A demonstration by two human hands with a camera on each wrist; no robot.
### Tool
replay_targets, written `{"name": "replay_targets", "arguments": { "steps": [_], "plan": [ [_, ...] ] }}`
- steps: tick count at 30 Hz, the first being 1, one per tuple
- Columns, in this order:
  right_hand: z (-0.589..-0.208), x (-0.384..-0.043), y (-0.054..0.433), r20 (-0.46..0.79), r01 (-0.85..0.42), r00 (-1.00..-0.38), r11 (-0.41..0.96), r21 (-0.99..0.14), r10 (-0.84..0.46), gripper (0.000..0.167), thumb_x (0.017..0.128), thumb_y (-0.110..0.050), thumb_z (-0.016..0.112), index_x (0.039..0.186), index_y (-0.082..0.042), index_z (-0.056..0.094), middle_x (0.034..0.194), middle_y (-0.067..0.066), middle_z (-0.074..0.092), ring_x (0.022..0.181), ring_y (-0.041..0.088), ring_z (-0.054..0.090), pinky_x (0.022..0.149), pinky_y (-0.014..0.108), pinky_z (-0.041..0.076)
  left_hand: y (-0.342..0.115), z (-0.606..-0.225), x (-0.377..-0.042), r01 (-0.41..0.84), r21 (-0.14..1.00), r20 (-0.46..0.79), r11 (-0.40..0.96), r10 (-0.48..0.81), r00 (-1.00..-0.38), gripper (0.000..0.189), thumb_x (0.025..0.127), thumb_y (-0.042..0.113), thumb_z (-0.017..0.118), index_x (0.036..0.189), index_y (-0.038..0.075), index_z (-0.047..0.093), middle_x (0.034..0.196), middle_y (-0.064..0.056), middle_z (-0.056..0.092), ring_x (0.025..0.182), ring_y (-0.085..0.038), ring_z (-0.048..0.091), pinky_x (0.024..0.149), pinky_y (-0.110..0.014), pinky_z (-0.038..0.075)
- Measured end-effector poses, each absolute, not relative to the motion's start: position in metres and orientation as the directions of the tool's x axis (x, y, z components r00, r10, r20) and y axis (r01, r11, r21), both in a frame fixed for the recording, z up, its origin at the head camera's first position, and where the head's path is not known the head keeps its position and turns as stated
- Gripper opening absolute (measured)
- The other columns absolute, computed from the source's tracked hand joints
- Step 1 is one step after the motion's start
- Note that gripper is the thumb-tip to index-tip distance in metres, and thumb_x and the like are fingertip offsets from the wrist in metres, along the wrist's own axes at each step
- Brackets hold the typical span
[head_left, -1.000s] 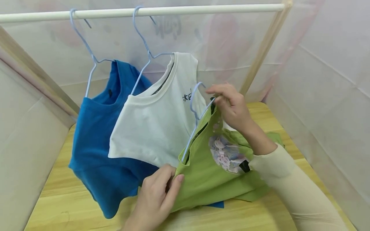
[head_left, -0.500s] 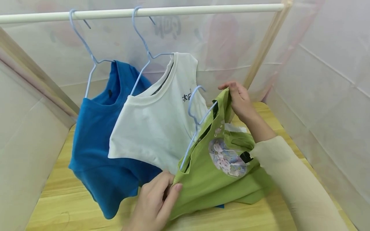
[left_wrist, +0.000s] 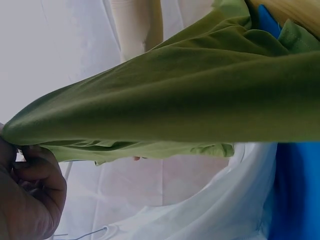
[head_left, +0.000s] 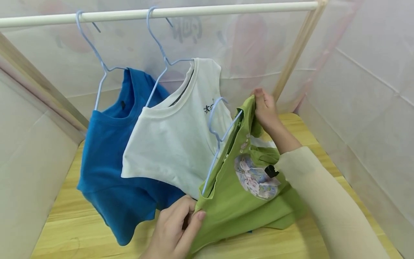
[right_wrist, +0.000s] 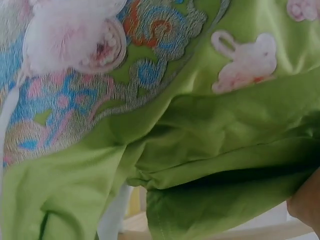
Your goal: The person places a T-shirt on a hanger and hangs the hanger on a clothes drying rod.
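A green shirt (head_left: 226, 208) with a round floral print is stretched between both hands, a light blue hanger (head_left: 217, 144) inside its neckline and the hook sticking up. My left hand (head_left: 174, 226) pinches the near shoulder, thumb on top; in the left wrist view the fingers (left_wrist: 40, 175) grip a fold of the green cloth. At the far shoulder my right hand (head_left: 266, 111) pinches the fabric between thumb and fingers. The right wrist view shows the print close up with a pale rabbit patch (right_wrist: 247, 62), and only a bit of that hand at the edge.
A white rod (head_left: 226, 12) on wooden posts (head_left: 297, 50) runs across the back. From it hang a blue shirt (head_left: 110, 151) and a white shirt (head_left: 168, 140) on light blue hangers, just left of the green shirt. Below is a wooden tabletop (head_left: 64, 230); pale sheets form the walls.
The right hand has gone from the hanger's far arm to the green shirt's far shoulder, drawing it up and outward over the hanger. The left hand has shifted slightly lower with its shoulder.
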State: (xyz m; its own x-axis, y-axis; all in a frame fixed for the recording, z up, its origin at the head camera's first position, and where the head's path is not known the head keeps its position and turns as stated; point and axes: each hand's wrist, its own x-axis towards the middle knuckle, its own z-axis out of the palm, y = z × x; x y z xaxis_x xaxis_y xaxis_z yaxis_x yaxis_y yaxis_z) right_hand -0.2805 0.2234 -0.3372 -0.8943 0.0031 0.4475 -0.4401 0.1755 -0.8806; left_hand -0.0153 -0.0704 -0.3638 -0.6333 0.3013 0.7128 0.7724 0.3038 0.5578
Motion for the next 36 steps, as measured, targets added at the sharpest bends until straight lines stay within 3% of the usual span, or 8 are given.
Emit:
{"name": "replay_targets", "arguments": {
  "steps": [4,9,12,19,26,32,34,36],
  "plan": [
    [-0.336,-0.284,0.224,0.454,-0.437,-0.888,0.165,-0.884,0.08,0.039,0.109,-0.025,0.035,0.081,-0.016,0.059,0.077,-0.006,0.055,0.075,0.009,0.05,0.072,0.021,0.041,-0.07,-0.363,-0.014,0.757,0.588,0.693,0.286,0.306,-0.653,0.02,0.097,0.007,0.062,0.085,0.013,0.047,0.07,0.007,0.036,0.056,0.004,0.027,0.05,-0.005,0.027],
    [-0.331,-0.275,0.219,0.49,-0.474,-0.86,0.134,-0.87,0.141,0.032,0.109,-0.024,0.039,0.115,-0.007,0.066,0.109,0.011,0.067,0.111,0.018,0.059,0.101,0.026,0.042,-0.068,-0.359,-0.018,0.732,0.636,0.669,0.242,0.299,-0.68,0.022,0.094,0.001,0.064,0.086,0.013,0.047,0.068,0.006,0.035,0.056,0.004,0.028,0.05,-0.007,0.028],
    [-0.325,-0.264,0.215,0.544,-0.527,-0.83,0.148,-0.837,0.121,0.031,0.108,-0.023,0.043,0.127,-0.008,0.061,0.124,0.017,0.062,0.122,0.023,0.055,0.107,0.031,0.039,-0.069,-0.353,-0.022,0.712,0.669,0.652,0.215,0.29,-0.7,0.022,0.093,-0.003,0.063,0.087,0.013,0.049,0.067,0.007,0.037,0.056,0.005,0.031,0.049,-0.008,0.03],
    [-0.308,-0.238,0.203,0.638,-0.635,-0.77,0.12,-0.763,-0.015,0.043,0.094,-0.003,0.059,0.137,-0.004,0.057,0.142,0.006,0.055,0.135,0.02,0.045,0.117,0.047,0.029,-0.075,-0.321,-0.045,0.661,0.735,0.599,0.154,0.31,-0.738,0.02,0.094,-0.005,0.06,0.088,0.012,0.053,0.063,0.005,0.041,0.054,0.003,0.036,0.045,-0.013,0.033],
    [-0.274,-0.212,0.179,0.626,-0.637,-0.769,0.232,-0.735,-0.128,0.05,0.092,0.004,0.059,0.141,0.004,0.049,0.149,0.019,0.045,0.14,0.018,0.04,0.114,0.056,0.03,-0.076,-0.284,-0.078,0.492,0.848,0.41,0.198,0.346,-0.844,0.013,0.104,0.013,0.054,0.09,0.011,0.055,0.066,0.002,0.042,0.055,-0.012,0.043,0.046,-0.025,0.036],
    [-0.267,-0.224,0.177,0.548,-0.566,-0.824,0.202,-0.799,-0.144,0.05,0.098,-0.005,0.054,0.148,-0.003,0.045,0.158,0.013,0.037,0.145,0.016,0.035,0.117,0.045,0.032,-0.067,-0.266,-0.108,0.481,0.858,0.402,0.178,0.35,-0.846,0.018,0.105,0.016,0.052,0.089,0.008,0.053,0.064,-0.003,0.04,0.054,-0.018,0.041,0.049,-0.028,0.034],
    [-0.264,-0.231,0.177,0.516,-0.534,-0.844,0.147,-0.832,-0.147,0.052,0.1,-0.007,0.052,0.15,-0.006,0.042,0.16,0.008,0.035,0.13,0.013,0.05,0.103,0.034,0.046,-0.063,-0.261,-0.117,0.494,0.854,0.421,0.162,0.342,-0.84,0.018,0.105,0.016,0.052,0.088,0.007,0.052,0.064,-0.004,0.039,0.054,-0.019,0.04,0.049,-0.029,0.033],
    [-0.261,-0.237,0.176,0.496,-0.513,-0.856,0.116,-0.851,-0.146,0.052,0.101,-0.007,0.05,0.152,-0.009,0.04,0.16,0.004,0.034,0.1,0.009,0.062,0.08,0.022,0.052,-0.058,-0.254,-0.124,0.499,0.855,0.433,0.141,0.337,-0.836,0.019,0.105,0.016,0.052,0.088,0.006,0.051,0.065,-0.005,0.038,0.054,-0.021,0.04,0.05,-0.029,0.033]
  ]
}}
